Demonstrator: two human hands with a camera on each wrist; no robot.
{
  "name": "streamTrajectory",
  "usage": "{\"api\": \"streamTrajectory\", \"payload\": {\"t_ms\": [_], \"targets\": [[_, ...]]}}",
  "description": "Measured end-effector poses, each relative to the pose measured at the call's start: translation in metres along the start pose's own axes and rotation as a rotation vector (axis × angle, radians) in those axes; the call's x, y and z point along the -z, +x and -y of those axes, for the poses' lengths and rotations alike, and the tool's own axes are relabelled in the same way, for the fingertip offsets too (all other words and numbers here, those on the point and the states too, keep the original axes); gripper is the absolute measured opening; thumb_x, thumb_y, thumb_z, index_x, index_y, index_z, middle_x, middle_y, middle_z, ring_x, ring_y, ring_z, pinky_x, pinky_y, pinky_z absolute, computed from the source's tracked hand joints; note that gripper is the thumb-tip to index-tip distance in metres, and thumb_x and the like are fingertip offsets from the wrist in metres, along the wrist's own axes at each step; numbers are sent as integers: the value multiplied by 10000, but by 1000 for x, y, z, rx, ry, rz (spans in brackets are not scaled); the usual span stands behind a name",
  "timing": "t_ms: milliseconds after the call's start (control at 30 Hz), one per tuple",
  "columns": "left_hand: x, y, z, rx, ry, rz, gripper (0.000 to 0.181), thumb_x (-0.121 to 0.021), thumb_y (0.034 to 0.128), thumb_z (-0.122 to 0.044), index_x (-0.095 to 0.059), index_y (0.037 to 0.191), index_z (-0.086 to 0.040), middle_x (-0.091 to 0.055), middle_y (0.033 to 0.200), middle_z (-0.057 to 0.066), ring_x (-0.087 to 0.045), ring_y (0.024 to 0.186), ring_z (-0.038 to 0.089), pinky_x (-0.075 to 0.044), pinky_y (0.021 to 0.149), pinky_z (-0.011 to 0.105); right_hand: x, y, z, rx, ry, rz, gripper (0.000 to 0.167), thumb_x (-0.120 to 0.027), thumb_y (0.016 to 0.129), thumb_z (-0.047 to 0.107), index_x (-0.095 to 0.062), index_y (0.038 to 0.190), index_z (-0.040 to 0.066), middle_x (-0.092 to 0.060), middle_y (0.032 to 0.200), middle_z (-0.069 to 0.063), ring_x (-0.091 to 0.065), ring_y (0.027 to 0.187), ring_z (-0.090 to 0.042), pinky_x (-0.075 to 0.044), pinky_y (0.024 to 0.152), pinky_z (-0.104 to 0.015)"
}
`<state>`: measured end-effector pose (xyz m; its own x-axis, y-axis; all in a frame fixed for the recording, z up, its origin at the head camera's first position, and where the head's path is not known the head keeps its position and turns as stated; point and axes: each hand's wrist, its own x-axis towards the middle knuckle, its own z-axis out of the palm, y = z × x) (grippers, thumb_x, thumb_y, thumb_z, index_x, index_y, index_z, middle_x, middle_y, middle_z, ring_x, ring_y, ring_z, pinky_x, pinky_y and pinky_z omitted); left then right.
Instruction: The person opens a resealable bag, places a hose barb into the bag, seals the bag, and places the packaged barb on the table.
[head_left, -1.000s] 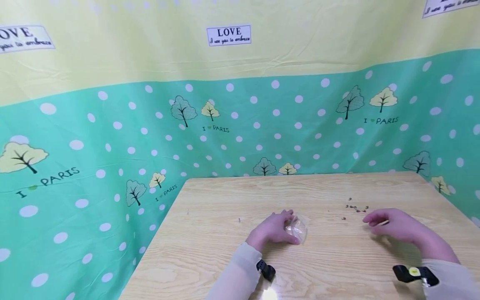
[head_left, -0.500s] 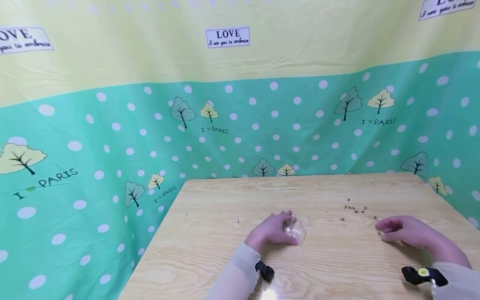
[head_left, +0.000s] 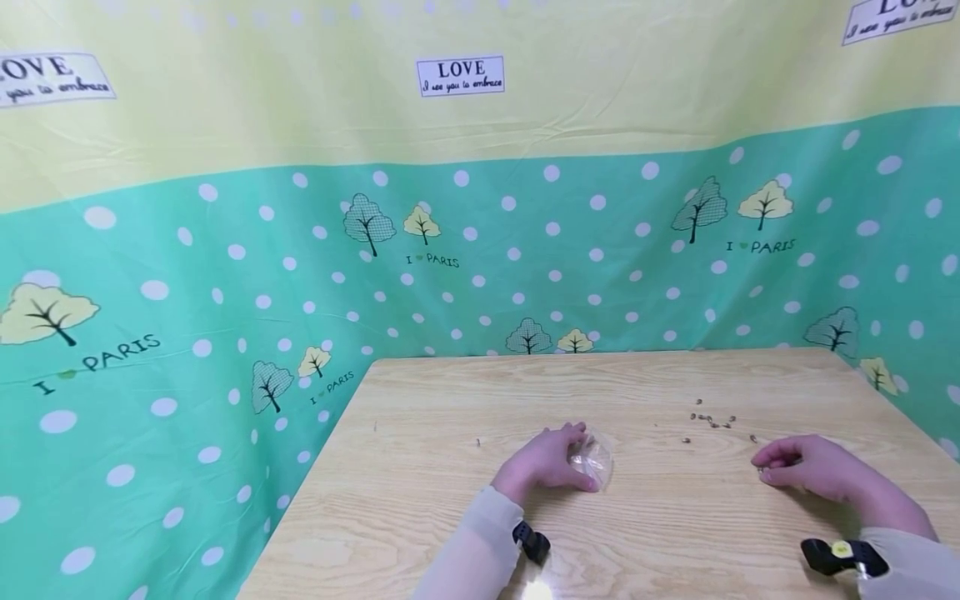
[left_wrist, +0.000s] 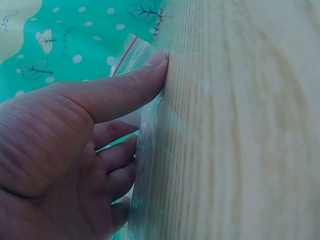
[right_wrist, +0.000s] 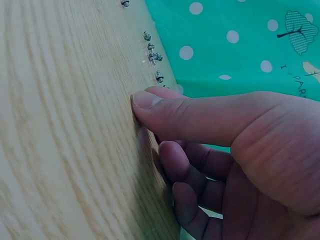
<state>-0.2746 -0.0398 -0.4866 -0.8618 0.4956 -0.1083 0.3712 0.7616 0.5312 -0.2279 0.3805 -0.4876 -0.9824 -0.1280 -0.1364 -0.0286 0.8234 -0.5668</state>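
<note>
A clear zip bag (head_left: pixel 597 461) lies on the wooden table under my left hand (head_left: pixel 546 458), which holds it between thumb and fingers. The left wrist view shows the bag's red seal line (left_wrist: pixel 126 56) beyond the thumb. My right hand (head_left: pixel 821 473) is low at the right, thumb and index fingertips together at the tabletop. They pinch a small metal screw (head_left: pixel 761 470), mostly hidden. One loose screw (head_left: pixel 753 438) lies just beyond these fingertips. Farther off are several more small screw-like metal pieces (right_wrist: pixel 153 54), each with a dark band.
The pale wooden table (head_left: pixel 450 533) reaches back to a green and yellow printed curtain (head_left: pixel 465 225). A tiny sliver (head_left: pixel 477 442) lies left of the left hand. One screw (head_left: pixel 686 440) sits apart, nearer the middle.
My right hand has moved right and a little nearer, uncovering a screw beyond its fingertips. Its thumb and index finger have closed on another screw. The left hand stays on the bag.
</note>
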Motion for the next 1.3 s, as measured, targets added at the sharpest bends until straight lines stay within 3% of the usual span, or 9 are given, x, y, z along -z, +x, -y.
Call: {"api": "streamTrajectory", "payload": {"t_ms": [500,967,1167,1300], "targets": [[-2,2,2,15,-6,-5,997,-950,798,-420,-457,1641,-218,-432,1676,-94,-373,1546,399,-320,1266,519,1,-3,4,28,-38,16,179,-800,956,225,-777,1044,71,-725,1019,-34,-606,936,-183,-488,805,-399],[-2,3,0,22,26,1,959,-936,809,-454,-482,1629,-254,-414,1692,-37,-377,1551,364,-311,1274,490,2,-5,10,33,-40,40,209,-754,1003,276,-762,1062,75,-708,1027,-19,-573,902,-185,-484,745,-349],[-2,3,1,7,24,24,890,-916,835,-442,-520,1603,-227,-367,1708,-99,-299,1595,279,-230,1306,465,-2,-1,19,60,-38,24,203,-763,1001,290,-759,1050,93,-695,1008,-12,-564,872,-183,-485,705,-329],[-2,3,1,12,28,26,885,-914,841,-442,-520,1604,-231,-367,1706,-111,-298,1595,289,-240,1304,464,-8,2,29,62,-14,23,216,-759,1007,293,-759,1070,86,-697,1025,-14,-563,877,-184,-491,707,-337]]}}
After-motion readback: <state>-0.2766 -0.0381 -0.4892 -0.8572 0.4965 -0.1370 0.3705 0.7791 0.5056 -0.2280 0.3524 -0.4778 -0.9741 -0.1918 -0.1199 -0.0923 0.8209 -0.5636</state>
